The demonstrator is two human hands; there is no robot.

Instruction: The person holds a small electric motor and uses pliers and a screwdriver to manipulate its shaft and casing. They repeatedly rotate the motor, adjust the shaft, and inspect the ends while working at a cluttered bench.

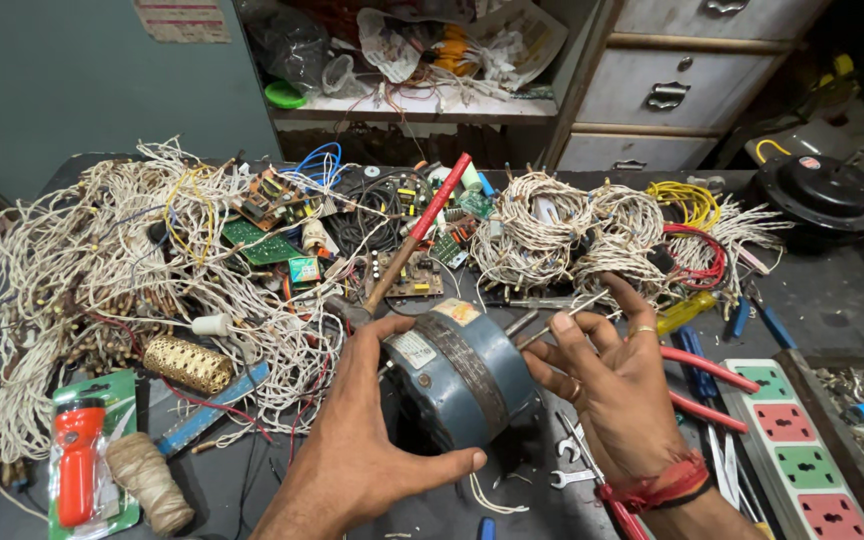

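- Head view looks down on a dark workbench (832, 300) where a blue-grey electric motor (462, 375) sits near the front edge, between the two hands.
- Left hand (362, 440) is curled around the motor's near side, thumb stretched along the lower edge and fingers wrapped over the top by the paper label; it grips the housing and steadies it.
- Right hand (617, 385) rests against the motor's right end, its fingers pinched on a thin metal rod (567, 318) that slants up from the shaft end.
- By my reading the work is at an early stage: the housing looks closed and whole, no cover or screws lie loose beside it, and no wires appear joined to it.
- Spanners (577, 460) lie just right of the motor, and red-handled pliers (702, 385) lie beyond the right hand, none of them in hand.
- A wooden-handled soldering iron (414, 245) lies untouched behind the motor among circuit boards (267, 240) and tangled white wire (102, 250).
- Hidden: the motor's far end and underside, and the point where the rod meets it, are covered by fingers.
- Whether the rod is the motor's own shaft or a separate tool, I cannot tell.
- Both forearms are cut off by the bottom edge, as is the extension socket strip (802, 450) at the right.
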